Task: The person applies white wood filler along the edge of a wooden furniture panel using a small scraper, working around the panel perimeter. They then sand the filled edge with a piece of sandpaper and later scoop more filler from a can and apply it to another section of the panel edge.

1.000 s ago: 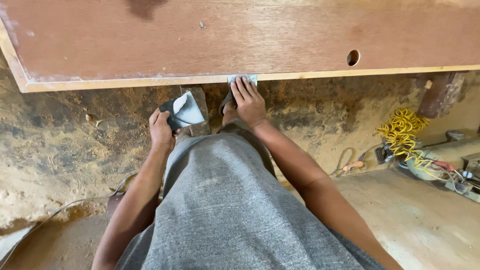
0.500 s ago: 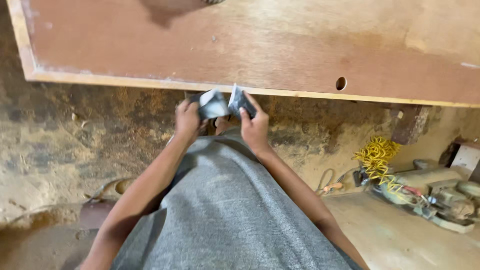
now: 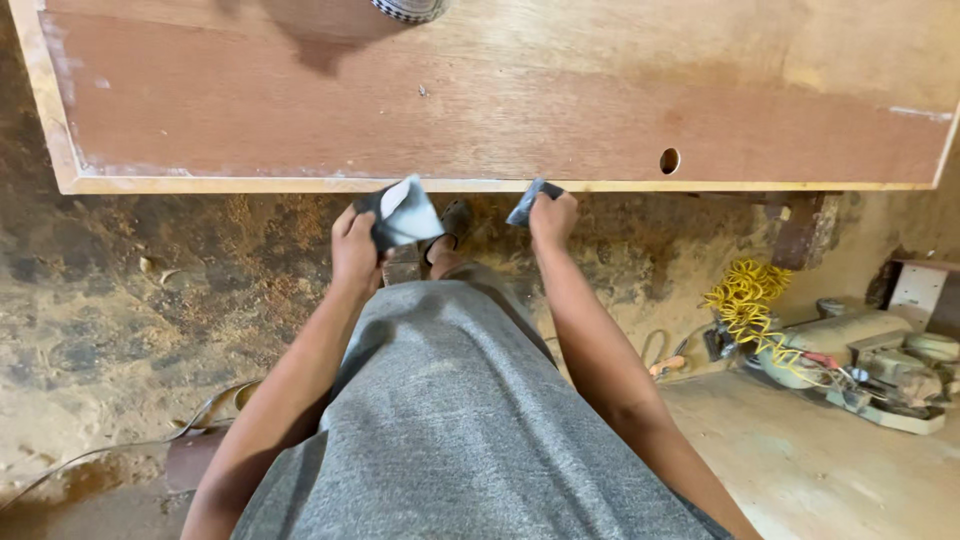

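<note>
Head view: sandpaper at the door's edge

We grip folded sandpaper (image 3: 403,212) in our left hand (image 3: 355,250). Our right hand (image 3: 552,215) pinches a smaller piece (image 3: 527,200) touching the edge of the wooden door (image 3: 500,100), lying at twelve o'clock, long axis nine-to-three. Right is nearer.

floor: sawdust-covered dirt floor (image 3: 150,300) | right: coiled yellow hose (image 3: 745,300) beside power tools (image 3: 870,375) | lower left: thin cable (image 3: 120,445)

No packages, labels, signs or screens show anywhere in view: none on the table, none on the sawdust-strewn floor, and none among the tools lying at the right.
</note>
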`<state>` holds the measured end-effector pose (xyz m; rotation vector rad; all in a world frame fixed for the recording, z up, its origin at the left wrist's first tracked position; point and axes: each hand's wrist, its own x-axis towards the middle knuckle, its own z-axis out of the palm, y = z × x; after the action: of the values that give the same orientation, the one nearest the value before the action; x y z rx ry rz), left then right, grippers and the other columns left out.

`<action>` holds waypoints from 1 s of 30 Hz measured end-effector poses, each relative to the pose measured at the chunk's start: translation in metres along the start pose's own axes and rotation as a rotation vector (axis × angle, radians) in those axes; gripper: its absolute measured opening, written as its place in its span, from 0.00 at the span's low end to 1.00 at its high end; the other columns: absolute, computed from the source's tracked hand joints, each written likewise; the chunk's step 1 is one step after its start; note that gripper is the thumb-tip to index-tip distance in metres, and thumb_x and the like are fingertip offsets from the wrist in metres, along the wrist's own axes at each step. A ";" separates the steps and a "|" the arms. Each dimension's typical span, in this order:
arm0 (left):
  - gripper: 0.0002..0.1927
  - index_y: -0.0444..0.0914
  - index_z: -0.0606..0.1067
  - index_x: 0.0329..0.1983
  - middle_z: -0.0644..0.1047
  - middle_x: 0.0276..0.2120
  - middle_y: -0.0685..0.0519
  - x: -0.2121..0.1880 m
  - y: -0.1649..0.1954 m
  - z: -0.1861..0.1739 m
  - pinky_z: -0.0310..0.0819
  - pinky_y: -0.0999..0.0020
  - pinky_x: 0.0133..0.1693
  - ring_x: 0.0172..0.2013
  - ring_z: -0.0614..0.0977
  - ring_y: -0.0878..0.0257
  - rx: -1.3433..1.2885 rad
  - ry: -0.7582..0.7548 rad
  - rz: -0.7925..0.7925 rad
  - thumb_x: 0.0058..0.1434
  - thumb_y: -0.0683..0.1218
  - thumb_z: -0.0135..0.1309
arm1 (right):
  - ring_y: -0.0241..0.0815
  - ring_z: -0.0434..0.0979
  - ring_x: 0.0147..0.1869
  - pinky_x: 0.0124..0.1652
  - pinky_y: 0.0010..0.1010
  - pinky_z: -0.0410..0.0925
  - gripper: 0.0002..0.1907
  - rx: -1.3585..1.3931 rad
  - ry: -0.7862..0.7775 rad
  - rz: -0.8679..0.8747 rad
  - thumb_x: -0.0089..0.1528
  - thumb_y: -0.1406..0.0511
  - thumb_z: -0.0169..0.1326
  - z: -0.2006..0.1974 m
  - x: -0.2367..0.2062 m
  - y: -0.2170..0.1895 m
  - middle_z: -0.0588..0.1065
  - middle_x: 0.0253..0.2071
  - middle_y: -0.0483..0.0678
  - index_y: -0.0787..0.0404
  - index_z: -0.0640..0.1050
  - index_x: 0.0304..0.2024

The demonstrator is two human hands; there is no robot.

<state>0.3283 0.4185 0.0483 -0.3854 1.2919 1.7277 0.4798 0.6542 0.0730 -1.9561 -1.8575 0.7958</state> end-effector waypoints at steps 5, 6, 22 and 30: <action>0.08 0.39 0.75 0.45 0.74 0.27 0.54 -0.012 -0.013 -0.051 0.63 0.72 0.13 0.16 0.70 0.66 -0.140 0.084 -0.011 0.69 0.42 0.44 | 0.54 0.85 0.41 0.43 0.47 0.75 0.11 0.194 0.009 0.193 0.57 0.71 0.51 0.013 -0.013 -0.027 0.82 0.39 0.61 0.70 0.81 0.38; 0.06 0.38 0.73 0.44 0.73 0.27 0.54 -0.012 -0.013 -0.060 0.64 0.72 0.14 0.17 0.71 0.65 -0.150 0.121 -0.010 0.69 0.42 0.45 | 0.56 0.84 0.41 0.43 0.52 0.76 0.12 0.301 -0.015 0.290 0.58 0.70 0.50 0.013 -0.013 -0.033 0.81 0.40 0.60 0.70 0.80 0.40; 0.07 0.40 0.73 0.45 0.76 0.31 0.54 0.003 0.014 -0.102 0.67 0.70 0.17 0.21 0.75 0.65 -0.330 0.277 -0.015 0.69 0.43 0.44 | 0.64 0.79 0.53 0.47 0.69 0.73 0.17 0.647 -0.146 0.771 0.69 0.61 0.42 0.056 -0.012 -0.089 0.75 0.57 0.58 0.58 0.71 0.58; 0.10 0.38 0.74 0.48 0.77 0.34 0.52 0.015 0.017 -0.108 0.69 0.69 0.18 0.24 0.76 0.64 -0.415 0.261 0.021 0.69 0.42 0.43 | 0.58 0.80 0.52 0.49 0.64 0.74 0.16 0.525 -0.300 0.830 0.68 0.64 0.41 0.073 -0.009 -0.109 0.78 0.55 0.56 0.58 0.75 0.55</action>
<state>0.2783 0.3308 0.0045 -0.8630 1.1089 2.0132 0.3485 0.6459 0.0812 -2.2775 -0.7306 1.6752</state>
